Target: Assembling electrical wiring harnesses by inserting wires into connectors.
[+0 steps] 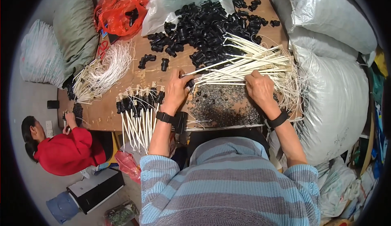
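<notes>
My left hand [176, 91] is closed in a pinch on a small black plastic fitting [190, 83], beside the left tips of a pile of thin white rods [232, 69]. One rod's end reaches to these fingertips. Curled over the near side of that pile is my right hand [260, 88]; whatever its fingers hold is hidden beneath them. Thin pale strings [291, 83] trail from the rods' right ends. Beyond them lies a big heap of black plastic fittings [211, 26]. Tiny dark and clear pieces [224, 106] are scattered between my wrists.
White rods with black fittings [140, 104] hang over the table's front edge, left of my arm. A white string bundle [108, 69] and red bag [122, 14] lie farther left. Bulging sacks [334, 96] crowd the right. A person in red [71, 148] works at left.
</notes>
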### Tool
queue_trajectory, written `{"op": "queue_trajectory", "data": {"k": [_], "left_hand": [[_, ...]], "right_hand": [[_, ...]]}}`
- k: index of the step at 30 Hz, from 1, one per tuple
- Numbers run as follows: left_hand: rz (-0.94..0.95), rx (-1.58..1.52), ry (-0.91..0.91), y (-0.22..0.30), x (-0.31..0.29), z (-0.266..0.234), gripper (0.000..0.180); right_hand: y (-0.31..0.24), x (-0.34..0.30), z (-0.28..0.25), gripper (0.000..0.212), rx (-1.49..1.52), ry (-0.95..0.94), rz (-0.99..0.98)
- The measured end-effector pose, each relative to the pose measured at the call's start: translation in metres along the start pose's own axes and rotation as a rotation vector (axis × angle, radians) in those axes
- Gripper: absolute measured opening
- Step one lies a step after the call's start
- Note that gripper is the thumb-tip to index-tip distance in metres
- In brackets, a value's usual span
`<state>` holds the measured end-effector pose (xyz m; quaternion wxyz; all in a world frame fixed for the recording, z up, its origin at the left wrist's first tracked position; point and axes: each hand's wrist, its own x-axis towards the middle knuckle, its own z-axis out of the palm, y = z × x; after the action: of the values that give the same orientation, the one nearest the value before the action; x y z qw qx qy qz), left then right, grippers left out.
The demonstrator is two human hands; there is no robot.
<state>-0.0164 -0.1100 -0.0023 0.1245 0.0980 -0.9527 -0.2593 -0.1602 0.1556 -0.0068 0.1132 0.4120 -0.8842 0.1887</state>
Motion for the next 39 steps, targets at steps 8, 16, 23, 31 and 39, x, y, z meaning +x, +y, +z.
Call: {"op": "queue_trajectory", "data": {"k": [8,16,23,31,39], "left_hand": [[-0.242,-0.356,0.107,-0.001,-0.032,0.007,0.030],[-0.061,-0.220,0.008,0.030,-0.034,-0.005,0.037],[-0.067,-0.212,0.085,0.027,-0.033,0.014,0.030],[0.145,0.067,0.325,0.045,-0.039,0.018,0.018],[0.191,-0.171,0.132,0.083,-0.048,0.017,0.032]], "right_hand": [[-0.026,-0.002,-0.022,0.020,0.387,-0.067,-0.175],[-0.031,-0.013,-0.027,0.040,0.336,-0.269,-0.346],[-0.045,-0.023,-0.026,0.043,0.220,-0.132,-0.376],[-0.032,-0.020,-0.036,0.060,0.137,-0.290,-0.063],[-0.034,-0.008,-0.025,0.010,0.850,-0.189,0.126]]}}
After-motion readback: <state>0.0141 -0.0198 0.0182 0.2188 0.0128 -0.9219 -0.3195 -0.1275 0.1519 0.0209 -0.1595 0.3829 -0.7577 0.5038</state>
